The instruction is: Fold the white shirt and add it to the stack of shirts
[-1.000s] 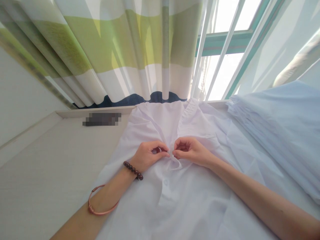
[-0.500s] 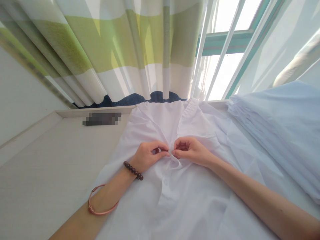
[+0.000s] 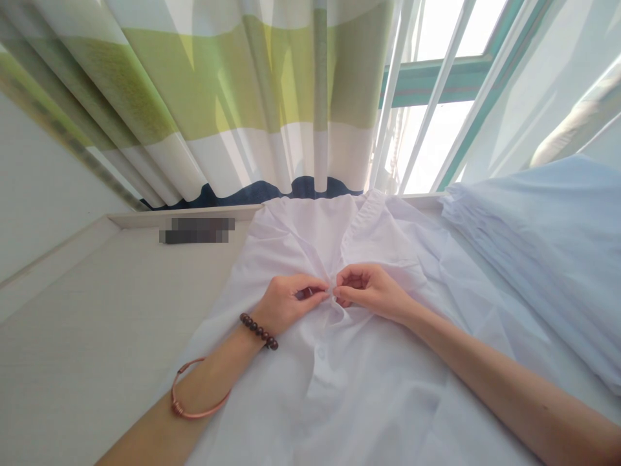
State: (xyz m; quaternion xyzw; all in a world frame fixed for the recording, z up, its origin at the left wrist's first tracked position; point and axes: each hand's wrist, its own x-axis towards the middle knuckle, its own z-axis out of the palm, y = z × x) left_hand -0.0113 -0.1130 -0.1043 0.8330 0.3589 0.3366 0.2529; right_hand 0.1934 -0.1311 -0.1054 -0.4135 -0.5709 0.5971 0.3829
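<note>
The desk (image 3: 111,317) has a low raised border (image 3: 189,215) along its far edge and its left edge, a little like a shallow tray. Within this border, the white garment (image 3: 276,382) lies spread over the middle, and its far end reaches the far edge. At the right edge there is a pile of pale cloth (image 3: 543,259), in many thin layers. Near the far left corner lies a dark, long object (image 3: 196,231) (it is covered by blurred squares, so I cannot say what it is).

The garment is of thin, smooth fabric, with soft wrinkles and an opening shaped like a V. Below my fingers I see one small round button (image 3: 321,353) on its front strip.

My left hand (image 3: 286,299) is nearly closed, with thumb and forefinger pinching the cloth where the V ends. My right hand (image 3: 372,292) faces it from just beside, its fingers curled and its tips pinched on the same strip; I cannot tell whether a button is between them. On my left wrist sit round, dark beads (image 3: 259,331), and higher a thin copper-coloured ring (image 3: 177,408). Beyond the far edge, a green and white curtain (image 3: 233,84) hangs in deep folds.
</note>
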